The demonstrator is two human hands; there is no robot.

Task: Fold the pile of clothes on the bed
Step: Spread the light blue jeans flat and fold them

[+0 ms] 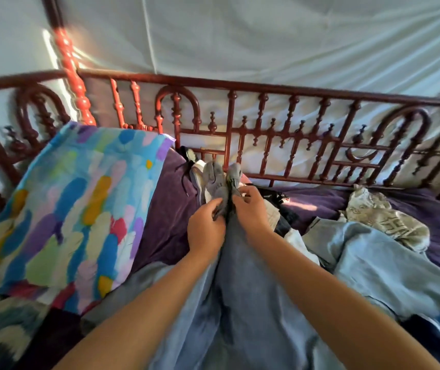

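Purple bedspread (169, 206) meets railing (266, 88) (clothes (373, 263) crowd right); both hands (206, 229) (250, 209) pinch grey garment (240, 289) edge.

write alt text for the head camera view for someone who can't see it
The left hand and right hand grip the top of a blue-grey garment over a purple bedcover. A bright patterned pillow lies to the left, more clothes to the right, a carved wooden rail behind.

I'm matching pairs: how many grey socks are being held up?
2 grey socks: one pinched by the left hand, the other beside it, pinched by the right hand. More may lie hidden in the pile.
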